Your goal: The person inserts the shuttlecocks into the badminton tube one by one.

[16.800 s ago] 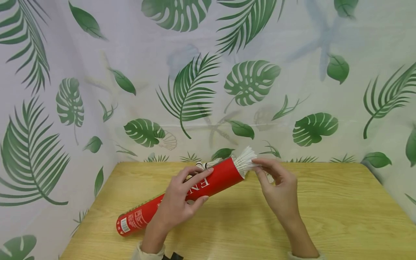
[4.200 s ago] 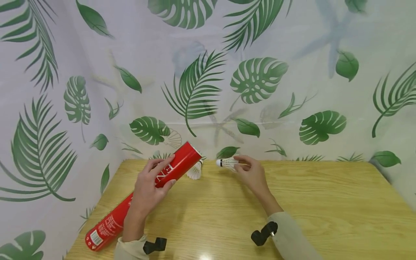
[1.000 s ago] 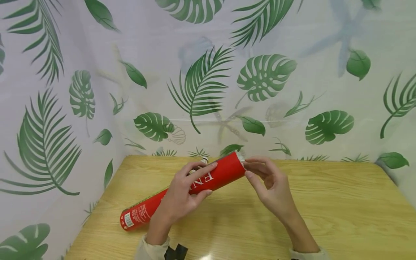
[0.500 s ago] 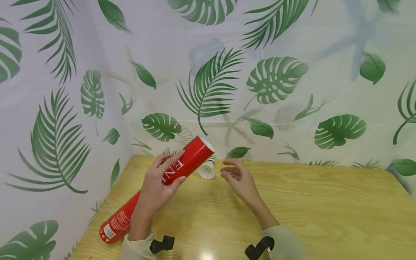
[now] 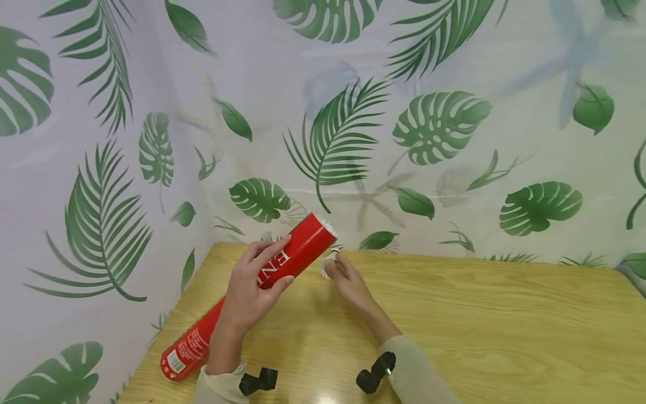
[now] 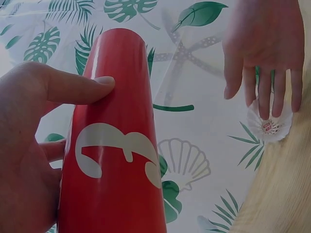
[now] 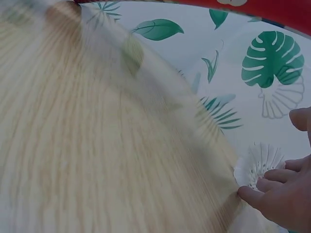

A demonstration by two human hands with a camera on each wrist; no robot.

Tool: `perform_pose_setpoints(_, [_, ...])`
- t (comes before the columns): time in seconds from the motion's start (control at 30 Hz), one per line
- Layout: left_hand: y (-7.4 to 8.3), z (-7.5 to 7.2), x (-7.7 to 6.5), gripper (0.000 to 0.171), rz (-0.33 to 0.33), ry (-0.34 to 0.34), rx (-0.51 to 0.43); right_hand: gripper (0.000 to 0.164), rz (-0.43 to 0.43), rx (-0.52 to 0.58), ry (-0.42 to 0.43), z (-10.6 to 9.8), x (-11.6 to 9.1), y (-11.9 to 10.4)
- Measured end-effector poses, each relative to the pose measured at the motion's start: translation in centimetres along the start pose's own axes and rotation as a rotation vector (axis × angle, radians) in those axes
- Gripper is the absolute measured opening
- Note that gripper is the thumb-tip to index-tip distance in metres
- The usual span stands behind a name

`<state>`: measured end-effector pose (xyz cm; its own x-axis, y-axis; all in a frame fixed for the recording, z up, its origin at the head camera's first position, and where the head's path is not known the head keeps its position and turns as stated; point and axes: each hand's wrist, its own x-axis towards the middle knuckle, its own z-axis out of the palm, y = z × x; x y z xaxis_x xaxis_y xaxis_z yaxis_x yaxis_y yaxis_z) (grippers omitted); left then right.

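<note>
A long red shuttlecock tube (image 5: 308, 238) with white lettering slants up to the right in the head view. My left hand (image 5: 252, 286) grips it round its upper part, thumb on the near side. White feather tips show at the tube's mouth. Just right of that mouth a white shuttlecock (image 5: 326, 270) rests on the table near its back edge. My right hand (image 5: 353, 289) is at this shuttlecock and partly covers it. From the left wrist, the right hand's fingers (image 6: 264, 99) look straight and spread, their tips overlapping the feather skirt (image 6: 279, 131).
The wooden table (image 5: 469, 331) extends to the right and front. Behind it hangs a white cloth (image 5: 454, 50) printed with green leaves, with another side of it at the left. A black camera mount (image 5: 375, 373) sits at the right sleeve, and a second mount (image 5: 258, 381) at the left.
Earlier my right hand held shuttlecocks at the tube's mouth and over the table. Within the last second it left the mouth and moved left to the shuttlecock; the tube swung left and steeper.
</note>
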<state>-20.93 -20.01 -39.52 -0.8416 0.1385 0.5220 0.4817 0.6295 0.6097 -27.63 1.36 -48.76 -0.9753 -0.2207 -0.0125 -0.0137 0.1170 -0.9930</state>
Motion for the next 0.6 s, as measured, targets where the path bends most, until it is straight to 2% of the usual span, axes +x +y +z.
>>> perform_pose_setpoints(0.13, [0.1, 0.2, 0.0, 0.073, 0.002, 0.009, 0.007, 0.06, -0.038, 0.005, 0.075, -1.6, -0.7, 0.4])
perform_pose_setpoints(0.3, [0.4, 0.4, 0.1, 0.074, 0.022, 0.01, 0.01, 0.044, -0.086, -0.056, 0.234, -4.3, -2.2, 0.4])
perform_pose_setpoints(0.43, [0.6, 0.6, 0.1, 0.074, 0.04, 0.004, 0.011, 0.029, -0.138, -0.111, 0.329, -6.5, -3.8, -0.3])
perform_pose_setpoints(0.6, [1.0, 1.3, 0.1, 0.073, 0.059, -0.016, -0.002, 0.024, -0.211, -0.135, 0.398, -9.5, -6.4, -1.8])
